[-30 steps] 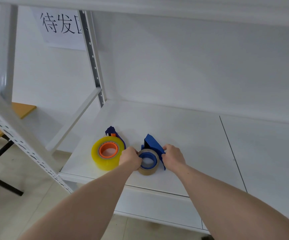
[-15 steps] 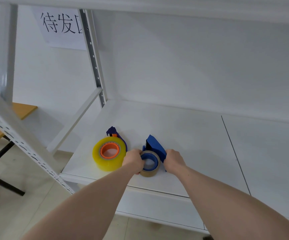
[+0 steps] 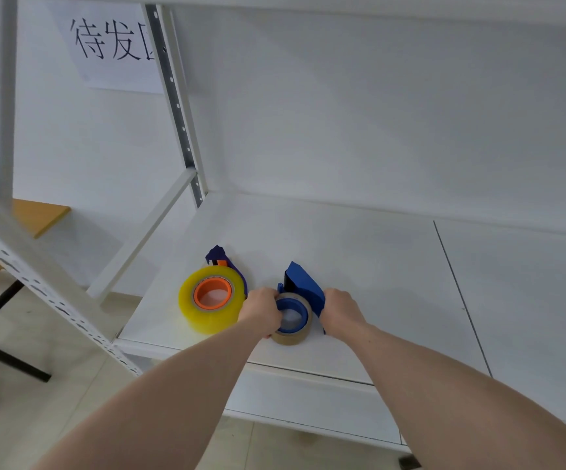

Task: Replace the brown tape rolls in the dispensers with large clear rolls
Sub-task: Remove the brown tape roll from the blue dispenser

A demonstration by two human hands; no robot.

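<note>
2 blue dispensers; 1 brown roll; 1 lg clear roll; 2 hands; 1 paper sign.

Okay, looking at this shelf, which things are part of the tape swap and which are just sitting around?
Part of the job:
- brown tape roll, gripped by the left hand
- blue dispenser, steadied by the right hand
- large clear roll, already on the second dispenser

Just around:
- paper sign
- wooden table
- shelf

Two bare forearms — no sleeves in view
The left hand and right hand carry no gloves, rings or watch — wrists uncovered too.
</note>
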